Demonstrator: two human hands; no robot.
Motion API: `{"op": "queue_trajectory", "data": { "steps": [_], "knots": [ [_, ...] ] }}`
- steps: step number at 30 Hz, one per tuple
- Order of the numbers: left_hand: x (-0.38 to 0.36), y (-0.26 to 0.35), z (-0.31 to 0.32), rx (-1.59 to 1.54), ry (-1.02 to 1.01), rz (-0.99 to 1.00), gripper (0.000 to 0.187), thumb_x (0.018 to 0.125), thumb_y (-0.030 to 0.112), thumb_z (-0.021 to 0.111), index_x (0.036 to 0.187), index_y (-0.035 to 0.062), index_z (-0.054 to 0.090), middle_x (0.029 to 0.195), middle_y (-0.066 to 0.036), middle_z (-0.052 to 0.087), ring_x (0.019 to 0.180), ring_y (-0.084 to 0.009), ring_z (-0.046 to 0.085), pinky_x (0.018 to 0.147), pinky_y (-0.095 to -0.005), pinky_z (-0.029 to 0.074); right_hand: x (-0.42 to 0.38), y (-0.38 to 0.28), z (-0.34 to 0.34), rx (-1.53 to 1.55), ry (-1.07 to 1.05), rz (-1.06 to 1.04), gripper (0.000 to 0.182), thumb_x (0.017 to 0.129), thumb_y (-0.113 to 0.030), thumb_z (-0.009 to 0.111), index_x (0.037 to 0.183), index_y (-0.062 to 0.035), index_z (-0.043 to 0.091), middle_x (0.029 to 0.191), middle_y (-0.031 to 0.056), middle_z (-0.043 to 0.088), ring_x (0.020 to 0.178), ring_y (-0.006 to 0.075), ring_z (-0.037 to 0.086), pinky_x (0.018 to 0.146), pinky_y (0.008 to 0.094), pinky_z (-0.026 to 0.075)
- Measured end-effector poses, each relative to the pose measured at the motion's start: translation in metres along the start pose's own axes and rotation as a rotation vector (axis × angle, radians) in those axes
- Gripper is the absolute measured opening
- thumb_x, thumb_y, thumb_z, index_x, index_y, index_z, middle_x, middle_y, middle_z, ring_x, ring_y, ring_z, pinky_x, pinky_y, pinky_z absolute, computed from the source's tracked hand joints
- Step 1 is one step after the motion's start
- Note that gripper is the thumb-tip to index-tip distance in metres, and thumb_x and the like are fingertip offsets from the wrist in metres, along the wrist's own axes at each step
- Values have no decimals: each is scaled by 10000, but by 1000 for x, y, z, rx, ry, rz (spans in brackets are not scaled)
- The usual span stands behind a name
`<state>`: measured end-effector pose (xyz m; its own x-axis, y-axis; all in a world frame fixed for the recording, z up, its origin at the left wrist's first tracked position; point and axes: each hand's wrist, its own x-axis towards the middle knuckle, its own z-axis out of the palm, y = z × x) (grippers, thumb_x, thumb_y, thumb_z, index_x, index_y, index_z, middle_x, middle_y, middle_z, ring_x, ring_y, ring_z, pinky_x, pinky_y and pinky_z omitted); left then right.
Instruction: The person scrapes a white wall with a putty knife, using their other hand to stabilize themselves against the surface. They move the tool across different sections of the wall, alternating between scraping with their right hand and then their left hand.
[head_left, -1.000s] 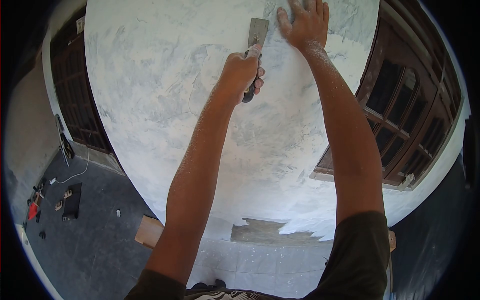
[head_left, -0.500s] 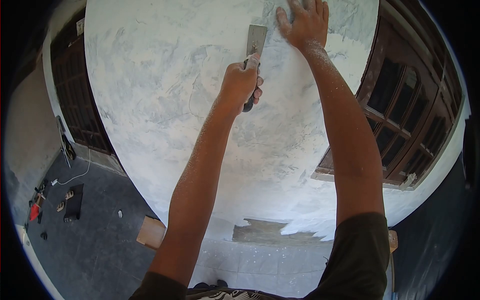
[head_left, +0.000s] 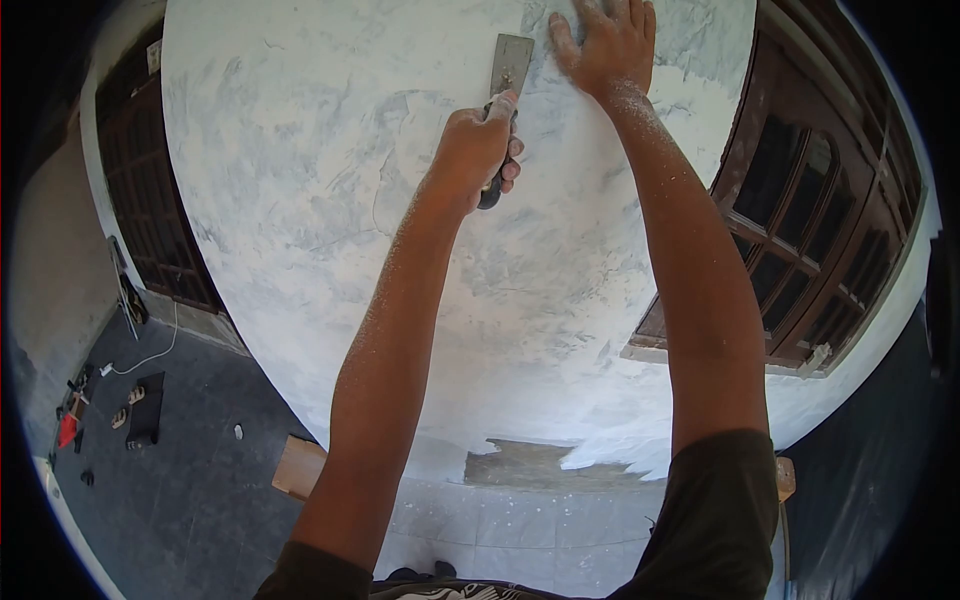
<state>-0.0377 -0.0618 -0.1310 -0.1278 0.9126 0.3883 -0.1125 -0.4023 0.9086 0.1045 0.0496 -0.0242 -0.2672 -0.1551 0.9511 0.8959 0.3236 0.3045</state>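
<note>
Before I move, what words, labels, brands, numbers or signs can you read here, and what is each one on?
None can be read.
Small pale patch by the dark woodwork, far left of the picture: too small to read.
White print on the shirt: cut off by the picture's edge, no letters clear.
Scraper in the left hand: marks on it, too blurred to tell if printed.

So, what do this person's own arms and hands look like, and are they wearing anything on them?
Both the left hand and right hand are bare, with pale, powdery dust on the fingers. More dust speckles the forearms. The short sleeves are plain and dark. No gloves, watch or bracelet show.
</note>
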Motion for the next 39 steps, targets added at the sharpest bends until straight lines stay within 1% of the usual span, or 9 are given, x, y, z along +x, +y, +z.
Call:
{"op": "queue_trajectory", "data": {
  "steps": [2,12,16,20,24,26,32,35,39],
  "knots": [
    [-4,-2,4,-29,-3,35,379,1061,421,508,884,87,485,669,-7,486,488,-100,440,445,-283,398,-1,0,1,-6,-4,9,644,959,-384,535,1548,-149,418,1628,216,294,1529,374,210,1254,511,139],
    [-2,-4,1,-23,11,37,377,1054,423,520,880,91,476,665,-4,486,491,-98,446,439,-281,397,-1,1,2,-10,-7,8,647,961,-382,530,1555,-156,408,1639,205,277,1534,367,198,1257,505,133],
    [-8,-9,2,-36,-2,-10,376,1052,427,522,886,93,475,670,0,484,491,-97,444,441,-278,396,0,0,1,-11,-16,17,644,963,-378,526,1556,-157,406,1642,200,275,1538,360,191,1260,503,126],
    [1,-1,1,-61,-12,36,377,1049,429,528,885,93,480,669,0,483,488,-100,440,445,-282,396,-1,1,2,-16,-9,12,644,963,-379,525,1555,-157,407,1641,198,278,1538,358,193,1259,502,130],
    [-8,-7,4,-68,2,10,388,1049,437,527,873,95,483,669,0,480,490,-102,436,450,-280,393,0,3,4,-25,8,2,651,958,-383,535,1554,-155,409,1636,204,283,1533,365,204,1254,511,144],
    [-10,-9,4,-75,-4,-46,398,1050,443,525,860,96,485,670,0,475,494,-102,436,449,-278,390,-2,1,3,-28,21,-6,653,955,-383,540,1553,-155,412,1633,208,289,1530,370,210,1252,515,150],
    [-3,-2,0,-70,-33,7,396,1051,443,526,862,98,482,666,0,472,494,-105,441,444,-288,392,-2,0,0,-22,17,-5,642,945,-369,550,1537,-146,435,1614,222,314,1516,389,232,1245,521,165],
    [-7,-3,3,-57,6,1,391,1053,440,523,866,100,477,663,0,473,496,-103,444,444,-282,394,-1,1,-1,-3,21,-14,647,940,-362,555,1536,-141,435,1608,233,316,1512,395,237,1241,527,170],
    [-4,-5,1,-60,-25,-15,390,1054,440,521,869,101,472,661,-1,472,497,-100,444,444,-271,392,-2,0,0,-6,27,-14,654,935,-361,560,1538,-141,431,1609,236,312,1509,398,241,1240,527,173]
  ]
}}
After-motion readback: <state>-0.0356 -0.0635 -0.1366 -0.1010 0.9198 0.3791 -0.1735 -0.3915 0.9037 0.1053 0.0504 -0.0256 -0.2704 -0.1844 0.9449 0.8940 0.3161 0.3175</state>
